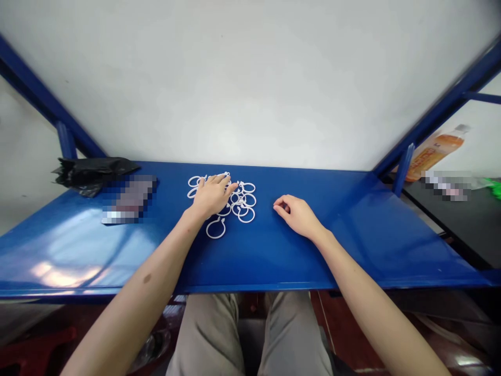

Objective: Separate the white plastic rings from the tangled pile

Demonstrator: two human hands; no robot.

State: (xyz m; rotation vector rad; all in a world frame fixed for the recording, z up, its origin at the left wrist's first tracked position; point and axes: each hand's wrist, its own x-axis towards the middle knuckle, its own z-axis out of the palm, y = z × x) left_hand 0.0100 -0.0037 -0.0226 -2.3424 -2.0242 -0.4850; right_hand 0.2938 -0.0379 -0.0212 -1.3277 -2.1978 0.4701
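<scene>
A pile of white curtain rings [246, 214], thin and open at the top with small knobs at their ends, lies on the blue table. My left hand [213, 196] rests over the left part of this pile, palm down and fingers spread, hiding several rings. Below it, closest to the front edge, one ring [215, 228] lies apart from the others. To the right of the pile, my right hand [296, 213] is on the tabletop with its fingers curled towards the thumb. Nothing shows in it, and it does not touch the rings.
The blue table [266, 261] meets a white back panel [242, 94] between slanted blue frame bars. On the left lie a black plastic bag [92, 175] and a blurred phone-like item [133, 198]. An orange drink bottle [436, 154] is on a black surface [457, 219] at right.
</scene>
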